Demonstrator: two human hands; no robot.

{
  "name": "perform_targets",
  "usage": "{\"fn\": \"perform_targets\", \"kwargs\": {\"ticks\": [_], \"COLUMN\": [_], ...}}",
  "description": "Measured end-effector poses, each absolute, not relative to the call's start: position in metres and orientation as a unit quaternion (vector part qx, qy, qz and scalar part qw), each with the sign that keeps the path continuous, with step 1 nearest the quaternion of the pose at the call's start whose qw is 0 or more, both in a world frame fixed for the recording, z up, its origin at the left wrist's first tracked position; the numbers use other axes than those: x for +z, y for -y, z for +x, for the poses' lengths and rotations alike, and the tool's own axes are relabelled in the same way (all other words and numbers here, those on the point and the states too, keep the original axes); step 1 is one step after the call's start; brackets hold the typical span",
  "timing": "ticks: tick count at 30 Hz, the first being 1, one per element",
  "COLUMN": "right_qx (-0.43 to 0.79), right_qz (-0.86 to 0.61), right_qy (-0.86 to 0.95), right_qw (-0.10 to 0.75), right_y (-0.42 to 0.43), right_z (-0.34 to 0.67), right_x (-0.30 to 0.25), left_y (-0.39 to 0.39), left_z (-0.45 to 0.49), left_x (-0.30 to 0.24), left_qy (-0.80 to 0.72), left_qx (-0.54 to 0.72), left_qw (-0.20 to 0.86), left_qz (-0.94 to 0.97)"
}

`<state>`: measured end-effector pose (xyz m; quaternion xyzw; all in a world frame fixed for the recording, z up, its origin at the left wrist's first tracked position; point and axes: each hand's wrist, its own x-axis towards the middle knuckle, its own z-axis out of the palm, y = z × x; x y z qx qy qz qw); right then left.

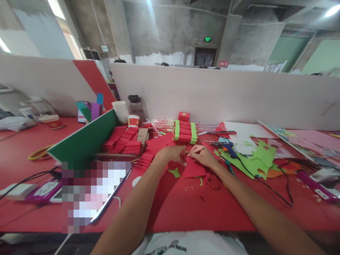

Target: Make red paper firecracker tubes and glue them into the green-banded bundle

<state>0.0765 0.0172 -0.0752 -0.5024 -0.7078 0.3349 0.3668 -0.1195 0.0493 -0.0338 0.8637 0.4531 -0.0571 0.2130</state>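
Note:
At the middle of the red table, my right hand is closed around a pale pink pen, its tip down by red paper. Close to its left, my left hand has its fingers bent around a small round red piece, pressed toward the paper; its exact shape is partly hidden by the fingers. Just beyond both hands stands a bundle of red rolls with lime-green bands. A green paper scrap lies beside my left wrist, and red-handled scissors rest below my right hand.
Stacks of folded red paper sit at left, beside a green board and a tablet. Paper cups and a dark-lidded bottle stand behind. At right lie a blue glue gun, its black cable and cut green sheets.

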Motion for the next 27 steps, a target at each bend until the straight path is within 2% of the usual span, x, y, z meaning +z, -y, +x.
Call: {"fn": "perform_targets", "kwargs": {"ticks": [7,21,27], "right_qx": [0.302,0.317,0.375], "right_qz": [-0.508,-0.494,-0.476], "right_qy": [0.721,0.726,0.667], "right_qw": [0.362,0.359,0.433], "right_y": [-0.015,-0.016,-0.017], "right_z": [0.075,0.077,0.08], "right_x": [-0.069,-0.07,-0.063], "left_y": [-0.049,-0.054,-0.047], "left_z": [-0.119,-0.121,-0.126], "left_x": [-0.034,-0.042,-0.029], "left_qy": [-0.455,-0.461,-0.431], "left_qx": [-0.062,-0.045,-0.027], "left_qw": [0.213,0.222,0.221], "left_qz": [0.862,0.858,0.874]}}
